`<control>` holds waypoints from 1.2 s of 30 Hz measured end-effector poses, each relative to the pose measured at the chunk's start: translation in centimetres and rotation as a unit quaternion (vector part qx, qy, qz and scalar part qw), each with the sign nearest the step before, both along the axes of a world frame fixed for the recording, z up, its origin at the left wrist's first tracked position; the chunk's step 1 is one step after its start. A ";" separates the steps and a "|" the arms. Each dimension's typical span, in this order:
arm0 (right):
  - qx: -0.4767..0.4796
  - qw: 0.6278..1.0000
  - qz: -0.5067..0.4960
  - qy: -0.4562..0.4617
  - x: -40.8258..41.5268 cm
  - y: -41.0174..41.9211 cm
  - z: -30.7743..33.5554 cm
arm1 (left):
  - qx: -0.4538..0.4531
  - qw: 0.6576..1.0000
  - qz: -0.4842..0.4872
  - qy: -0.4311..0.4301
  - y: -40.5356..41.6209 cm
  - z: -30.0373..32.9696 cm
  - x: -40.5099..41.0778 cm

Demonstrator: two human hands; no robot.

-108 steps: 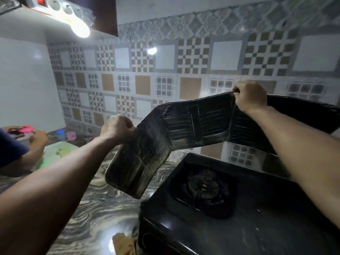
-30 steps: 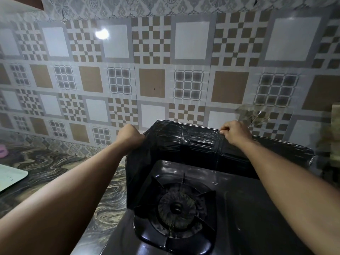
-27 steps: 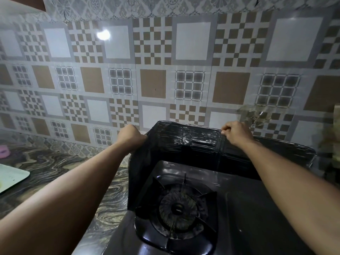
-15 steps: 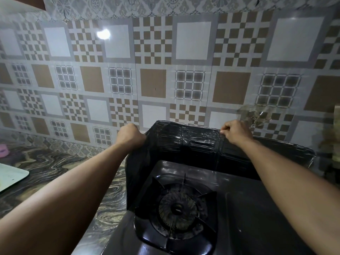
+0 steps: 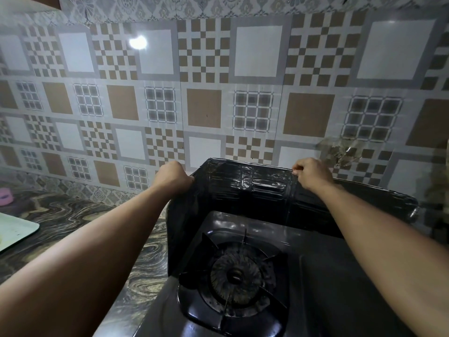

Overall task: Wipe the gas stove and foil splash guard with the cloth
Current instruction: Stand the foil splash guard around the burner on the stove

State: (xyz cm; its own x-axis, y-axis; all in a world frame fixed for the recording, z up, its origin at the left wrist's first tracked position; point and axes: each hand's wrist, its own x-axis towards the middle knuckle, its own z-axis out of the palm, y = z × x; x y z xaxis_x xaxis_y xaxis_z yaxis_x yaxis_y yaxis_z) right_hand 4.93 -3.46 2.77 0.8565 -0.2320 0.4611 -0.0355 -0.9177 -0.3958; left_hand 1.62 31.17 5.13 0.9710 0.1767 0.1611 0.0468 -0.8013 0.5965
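The dark, shiny foil splash guard [image 5: 262,188] stands folded round the back and left side of the black gas stove [image 5: 340,283]. My left hand [image 5: 171,178] grips the guard's top edge at its left corner. My right hand [image 5: 309,173] pinches the top edge of the back panel. A burner [image 5: 234,279] with its pan support sits in the stove's left half, below my hands. No cloth is in view.
A patterned tile wall [image 5: 218,93] rises right behind the guard. The marbled countertop [image 5: 73,222] runs off to the left, with a pale tray [image 5: 14,229] and a small pink object [image 5: 4,195] at the far left edge.
Since 3.6 s ago the guard came down from mid-air and now stands round the stove. Over the last second both hands keep their hold and barely move.
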 end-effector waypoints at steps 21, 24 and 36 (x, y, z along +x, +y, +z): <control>-0.012 1.000 0.008 -0.001 -0.4 2.0 -0.1 | -0.223 0.955 -0.082 0.179 0.7 -0.6 -1.0; -0.015 1.000 0.003 0.004 -0.3 2.2 -0.2 | -0.250 0.941 -0.082 0.211 1.0 -1.2 -1.1; -0.018 1.000 -0.017 0.003 -0.5 1.7 -0.3 | -0.293 0.925 -0.110 0.215 0.3 -1.9 -1.0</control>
State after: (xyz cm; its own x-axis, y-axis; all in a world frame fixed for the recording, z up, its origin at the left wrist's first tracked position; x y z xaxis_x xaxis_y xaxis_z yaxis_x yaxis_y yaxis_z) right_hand 4.39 -1.81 2.45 0.8514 -0.2449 0.4638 -0.0695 -0.9292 -0.3630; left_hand 0.65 31.45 3.23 0.9457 -0.0982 -0.3098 0.2554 -0.3646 0.8955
